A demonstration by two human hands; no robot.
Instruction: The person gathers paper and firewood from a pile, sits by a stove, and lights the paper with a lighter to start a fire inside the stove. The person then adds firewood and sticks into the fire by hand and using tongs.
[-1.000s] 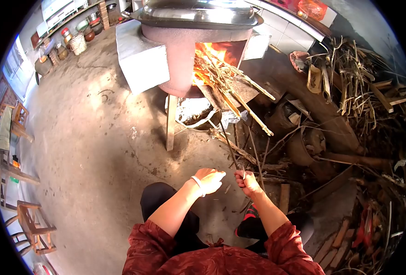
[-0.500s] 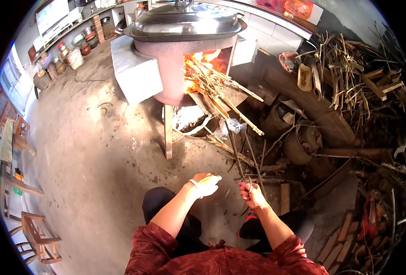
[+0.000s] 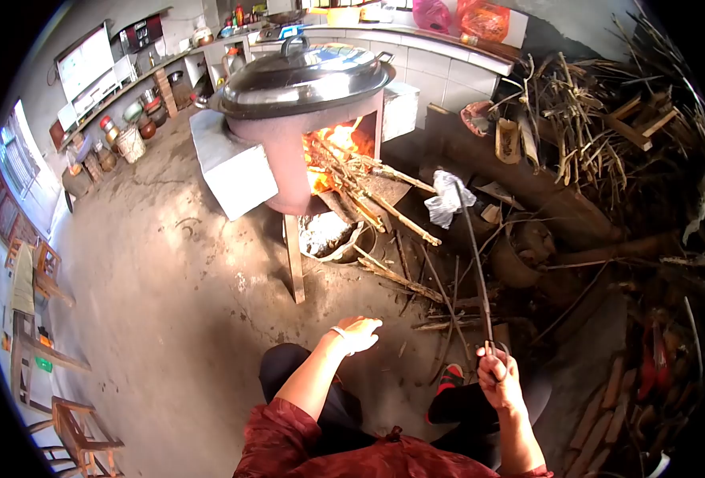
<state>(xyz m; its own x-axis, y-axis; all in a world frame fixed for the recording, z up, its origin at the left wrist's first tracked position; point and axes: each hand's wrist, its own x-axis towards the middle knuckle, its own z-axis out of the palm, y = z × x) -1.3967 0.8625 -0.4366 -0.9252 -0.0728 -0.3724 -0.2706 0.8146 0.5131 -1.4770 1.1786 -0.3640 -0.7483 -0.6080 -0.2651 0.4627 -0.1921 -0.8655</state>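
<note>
My right hand (image 3: 498, 376) is closed around the looped handles of long dark fire tongs (image 3: 477, 267), which point up and away from me. At their far tip hangs a crumpled clear plastic bag (image 3: 446, 199), to the right of the stove mouth. My left hand (image 3: 359, 334) hovers over the floor with its fingers loosely stretched and nothing in it. Ahead stands a round pinkish stove (image 3: 277, 159) with a large lidded pan (image 3: 309, 80) on top. Burning sticks (image 3: 376, 195) jut out of its lit opening.
Below the fire sits a basin of ash (image 3: 326, 237), beside the stove's leg (image 3: 293, 259). Loose sticks (image 3: 404, 279) lie on the floor ahead. A large pile of firewood (image 3: 583, 119) fills the right side. Wooden chairs (image 3: 78, 430) stand at the left.
My right hand has moved right and slightly down. The tongs have lifted the plastic bag from below the stove mouth, up and to the right. My left hand has barely moved.
</note>
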